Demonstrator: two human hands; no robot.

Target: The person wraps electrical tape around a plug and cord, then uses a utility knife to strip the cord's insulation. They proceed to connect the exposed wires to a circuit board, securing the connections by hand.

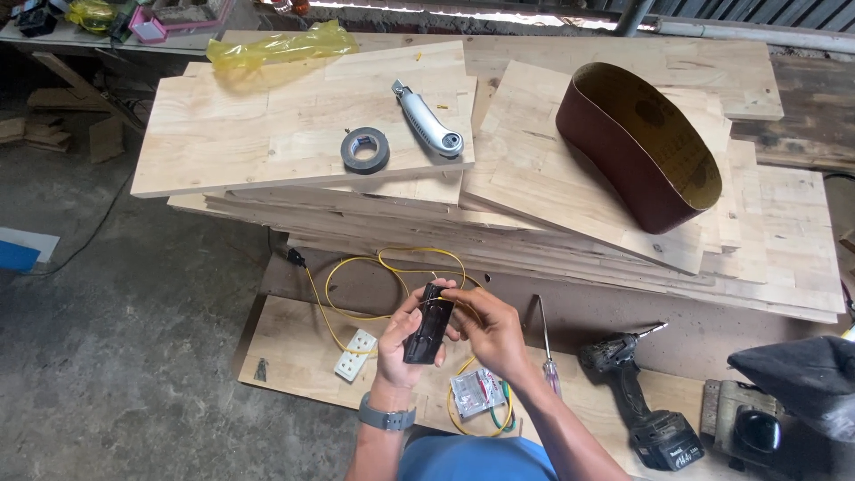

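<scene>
Low over the plywood sheet (294, 343), you hold a black oblong casing (426, 325) upright between both hands. Your left hand (398, 343), with a grey watch (386, 417) on its wrist, wraps around the casing's lower left side, fingers curled behind it and thumb along the edge. Your right hand (492, 331) pinches its upper end, fingertips pressed to the top right corner. A yellow wire (392, 267) loops behind the casing and runs to a white double socket (356, 354) lying on the sheet just left of your left hand. A small clear packet (475, 392) lies below your right hand, and a screwdriver (546, 343) lies just to its right. Farther right sits a cordless drill (643, 396). Up on the stacked boards (285, 134) rest a roll of black tape (365, 150), a silver utility knife (426, 118) and a brown sanding belt (638, 142).
</scene>
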